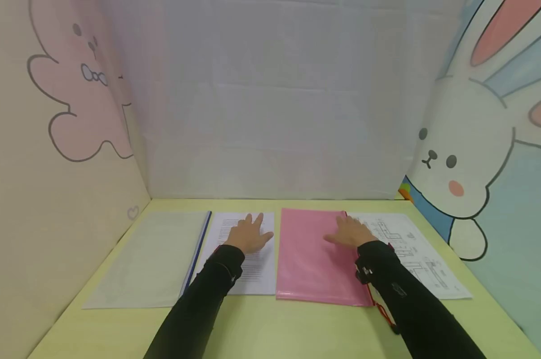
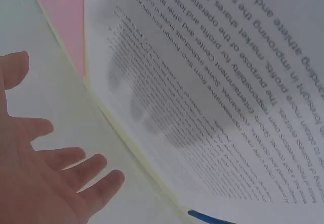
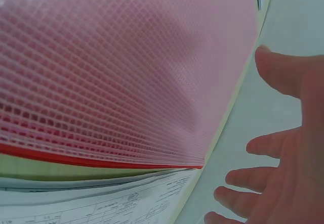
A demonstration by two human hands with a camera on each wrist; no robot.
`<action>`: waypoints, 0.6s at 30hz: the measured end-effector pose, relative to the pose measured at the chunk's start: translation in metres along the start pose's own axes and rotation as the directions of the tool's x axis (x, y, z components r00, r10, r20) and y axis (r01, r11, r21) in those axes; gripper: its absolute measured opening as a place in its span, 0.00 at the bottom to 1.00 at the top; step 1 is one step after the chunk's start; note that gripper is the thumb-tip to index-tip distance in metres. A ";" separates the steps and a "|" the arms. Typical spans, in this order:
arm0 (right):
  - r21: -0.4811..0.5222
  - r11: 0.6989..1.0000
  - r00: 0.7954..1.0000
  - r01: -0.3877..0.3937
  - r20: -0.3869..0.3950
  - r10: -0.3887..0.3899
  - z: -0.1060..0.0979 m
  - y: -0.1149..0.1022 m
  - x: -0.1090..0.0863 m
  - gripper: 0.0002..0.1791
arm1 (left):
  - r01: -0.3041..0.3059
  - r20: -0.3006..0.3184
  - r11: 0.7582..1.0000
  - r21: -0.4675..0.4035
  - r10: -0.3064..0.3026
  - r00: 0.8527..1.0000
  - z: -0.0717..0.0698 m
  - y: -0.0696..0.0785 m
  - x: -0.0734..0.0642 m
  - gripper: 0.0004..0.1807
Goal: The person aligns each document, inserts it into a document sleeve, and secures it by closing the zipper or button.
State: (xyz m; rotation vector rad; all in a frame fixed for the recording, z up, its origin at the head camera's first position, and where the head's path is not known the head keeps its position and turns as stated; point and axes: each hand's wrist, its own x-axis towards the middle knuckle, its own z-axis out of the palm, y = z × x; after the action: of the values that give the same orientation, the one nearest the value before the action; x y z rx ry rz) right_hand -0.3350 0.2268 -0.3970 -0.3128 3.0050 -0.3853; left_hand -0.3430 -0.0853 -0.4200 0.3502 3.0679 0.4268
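Observation:
My left hand (image 1: 248, 235), fingers spread, is over a white page of printed text (image 1: 257, 279); its shadow falls on the page in the left wrist view, and nothing is in its grasp. Left of that page lies a translucent folder (image 1: 149, 259) with a blue spine bar (image 1: 197, 252). A pink mesh zip pouch (image 1: 306, 259) lies right of the text page. Over its right edge is my right hand (image 1: 351, 232), thumb held apart from straight fingers, holding nothing. The pouch's red zipper (image 3: 101, 162) runs beside sheets of line drawings (image 1: 425, 259), which the right forearm partly covers.
Everything lies in a row on a pale yellow table (image 1: 252, 329). A white sheet-covered wall (image 1: 274, 99) stands behind it. Side walls carry cartoon figures, a pink one (image 1: 82, 114) at left and a white rabbit (image 1: 467, 129) at right. A red cord (image 1: 384, 313) hangs from the pouch's zipper.

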 end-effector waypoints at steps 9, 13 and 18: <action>-0.032 0.998 0.994 -0.057 0.093 0.060 0.004 0.015 -0.011 0.50 | -0.071 0.049 0.996 0.049 0.069 0.996 0.008 0.026 -0.011 0.37; -0.037 0.997 0.995 -0.073 0.071 0.076 0.004 0.018 -0.015 0.40 | -0.089 0.064 0.995 0.039 0.086 0.994 0.012 0.035 -0.015 0.31; 0.015 0.990 0.986 -0.140 0.090 0.138 0.008 0.018 -0.021 0.26 | -0.088 0.093 0.996 -0.008 0.088 0.992 0.026 0.041 -0.012 0.27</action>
State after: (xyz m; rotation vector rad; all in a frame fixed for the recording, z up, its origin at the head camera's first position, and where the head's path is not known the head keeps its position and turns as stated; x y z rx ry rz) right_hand -0.3172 0.2465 -0.4081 -0.1144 2.9119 -0.3795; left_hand -0.3206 -0.0426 -0.4338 0.4919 2.9690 0.4073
